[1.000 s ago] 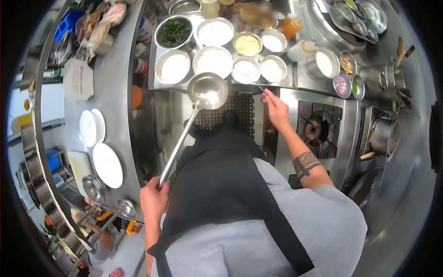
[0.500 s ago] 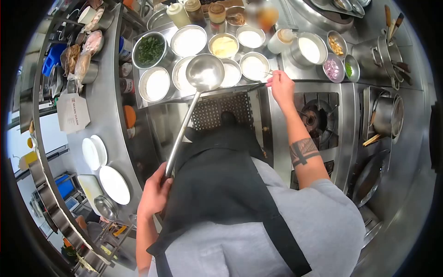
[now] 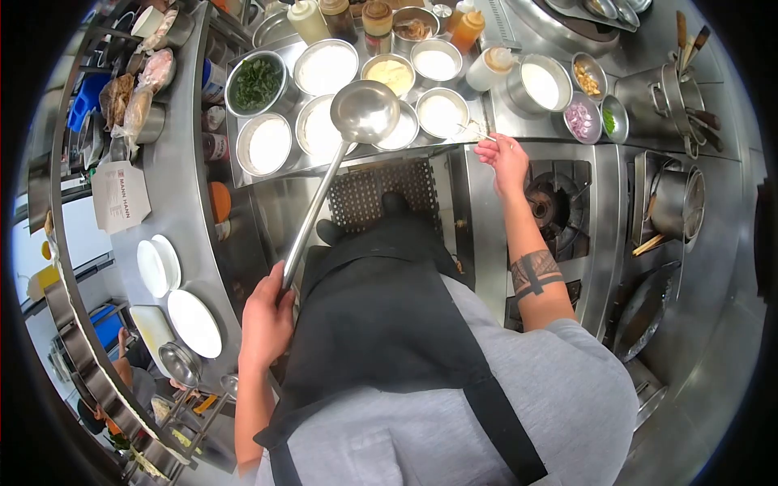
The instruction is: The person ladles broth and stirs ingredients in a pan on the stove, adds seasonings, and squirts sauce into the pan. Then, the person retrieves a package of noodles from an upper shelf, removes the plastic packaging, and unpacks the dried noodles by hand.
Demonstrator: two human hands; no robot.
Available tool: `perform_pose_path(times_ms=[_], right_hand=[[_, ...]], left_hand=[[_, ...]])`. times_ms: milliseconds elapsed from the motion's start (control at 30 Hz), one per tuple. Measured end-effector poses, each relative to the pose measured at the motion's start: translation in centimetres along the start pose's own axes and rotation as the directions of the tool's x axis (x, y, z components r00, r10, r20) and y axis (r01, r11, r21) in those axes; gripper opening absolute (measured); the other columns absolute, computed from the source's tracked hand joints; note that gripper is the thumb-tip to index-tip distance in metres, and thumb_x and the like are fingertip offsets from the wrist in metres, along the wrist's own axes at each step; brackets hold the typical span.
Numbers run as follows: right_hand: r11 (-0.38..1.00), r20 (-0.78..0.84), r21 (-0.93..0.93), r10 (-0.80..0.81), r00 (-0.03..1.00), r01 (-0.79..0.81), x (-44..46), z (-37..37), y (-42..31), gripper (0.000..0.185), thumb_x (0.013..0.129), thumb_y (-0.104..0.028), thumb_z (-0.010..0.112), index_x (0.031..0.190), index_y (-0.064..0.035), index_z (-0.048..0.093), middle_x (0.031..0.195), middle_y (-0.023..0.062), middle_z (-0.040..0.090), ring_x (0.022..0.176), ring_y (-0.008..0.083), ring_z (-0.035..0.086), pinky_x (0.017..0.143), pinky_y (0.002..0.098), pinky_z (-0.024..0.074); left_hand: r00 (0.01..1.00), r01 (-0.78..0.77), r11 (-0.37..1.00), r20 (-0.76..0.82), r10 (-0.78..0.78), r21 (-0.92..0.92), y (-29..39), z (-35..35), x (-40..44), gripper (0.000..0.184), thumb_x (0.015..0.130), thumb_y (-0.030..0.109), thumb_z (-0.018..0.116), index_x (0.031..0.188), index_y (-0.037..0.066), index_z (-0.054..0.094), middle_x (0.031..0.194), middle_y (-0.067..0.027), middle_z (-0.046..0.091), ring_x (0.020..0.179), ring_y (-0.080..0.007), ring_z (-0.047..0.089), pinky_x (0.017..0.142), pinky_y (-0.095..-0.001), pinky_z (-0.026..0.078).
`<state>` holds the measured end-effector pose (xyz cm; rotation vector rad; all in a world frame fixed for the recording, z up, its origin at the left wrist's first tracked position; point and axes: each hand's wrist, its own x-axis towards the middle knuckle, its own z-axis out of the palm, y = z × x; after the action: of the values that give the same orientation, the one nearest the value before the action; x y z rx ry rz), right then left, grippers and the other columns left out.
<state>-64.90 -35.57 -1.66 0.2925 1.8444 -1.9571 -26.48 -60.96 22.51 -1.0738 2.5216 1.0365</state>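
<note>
My left hand (image 3: 267, 317) is closed around the handle end of a long steel ladle (image 3: 365, 113). The ladle's bowl is held over the front metal tubs and hides parts of them; only a thin wet film shows in it. Pinched in my right hand (image 3: 506, 164) is a small spoon (image 3: 478, 132), blurred at its tip, with what looks like white grains on it. It is just right of a round tub of white powder (image 3: 442, 113). Around the ladle are more tubs of white contents, a tub of yellow contents (image 3: 391, 77) and one of chopped greens (image 3: 257, 83).
Squeeze bottles (image 3: 468, 32) stand behind the tubs. Farther right are a pot of white contents (image 3: 541, 85), a bowl of chopped red onion (image 3: 580, 119) and a gas burner (image 3: 557, 206). White plates (image 3: 194, 324) lie on the left counter. Another person (image 3: 142, 381) is at lower left.
The small spoon in my right hand has moved out of the tub to the right. The ladle has stayed nearly in place. The view has shifted slightly, and the other person shows more.
</note>
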Motion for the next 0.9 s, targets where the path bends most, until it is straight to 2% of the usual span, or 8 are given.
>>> perform_pose_path(times_ms=[33,133,233,433,567,900], right_hand=[[0.997,0.009,0.069,0.024,1.0,-0.025,0.2,-0.3,0.5,0.03,0.105,-0.017,0.05,0.122,0.0078,0.057,0.095,0.0177,0.071,0.079,0.0242,0.074,0.064,0.0298,0.0555],[0.992,0.036,0.12,0.023,0.999,-0.027,0.1,-0.6,0.7,0.03,0.106,-0.017,0.051,0.122,0.0074,0.056,0.095,0.0177,0.071,0.081,0.0245,0.074,0.065,0.0304,0.056],[0.995,0.053,0.104,0.003,0.999,-0.009,-0.3,-0.9,0.8,0.03,0.106,-0.017,0.051,0.122,0.0071,0.056,0.095,0.0177,0.071,0.08,0.0247,0.074,0.066,0.0308,0.0562],[0.994,0.05,0.107,-0.005,0.999,0.0,-0.2,-1.1,0.8,0.03,0.106,-0.017,0.05,0.123,0.007,0.056,0.096,0.0179,0.071,0.082,0.0249,0.074,0.067,0.0307,0.0564],[0.991,0.059,0.131,0.005,0.998,-0.013,0.0,-1.3,1.1,0.03,0.107,-0.017,0.051,0.124,0.0071,0.056,0.096,0.0182,0.071,0.083,0.0249,0.074,0.068,0.0306,0.0568],[0.989,0.056,0.145,0.026,0.998,-0.034,-0.1,-1.6,1.2,0.031,0.107,-0.017,0.05,0.125,0.0073,0.055,0.097,0.0186,0.071,0.083,0.0251,0.074,0.068,0.0306,0.0571]], left_hand=[[1.0,-0.011,1.0,-0.012,0.011,0.027,-0.1,0.1,0.1,0.047,0.093,0.003,0.062,0.14,0.001,0.055,0.108,-0.0215,0.065,0.098,-0.0406,0.064,0.087,-0.0423,0.051],[0.999,0.037,0.997,-0.006,-0.037,0.07,0.4,0.3,0.5,0.047,0.093,0.004,0.061,0.139,0.001,0.055,0.108,-0.0211,0.066,0.098,-0.041,0.064,0.086,-0.0435,0.051],[0.997,0.08,0.994,0.008,-0.081,0.072,0.4,0.5,0.7,0.048,0.093,0.003,0.062,0.14,0.002,0.056,0.107,-0.0205,0.066,0.095,-0.0407,0.064,0.085,-0.0436,0.051],[0.999,0.042,0.998,-0.01,-0.041,0.052,-0.2,0.8,0.5,0.048,0.092,0.003,0.062,0.14,0.002,0.056,0.106,-0.0204,0.066,0.092,-0.0392,0.065,0.083,-0.0435,0.051],[0.997,0.071,0.996,-0.001,-0.071,0.057,0.1,0.6,0.5,0.048,0.092,0.003,0.062,0.14,0.002,0.056,0.105,-0.0204,0.065,0.093,-0.0391,0.065,0.083,-0.0434,0.051],[1.0,0.026,0.998,-0.017,-0.025,0.053,0.3,0.8,1.2,0.048,0.091,0.004,0.063,0.139,0.002,0.056,0.107,-0.0204,0.065,0.097,-0.0403,0.064,0.086,-0.0444,0.05]])
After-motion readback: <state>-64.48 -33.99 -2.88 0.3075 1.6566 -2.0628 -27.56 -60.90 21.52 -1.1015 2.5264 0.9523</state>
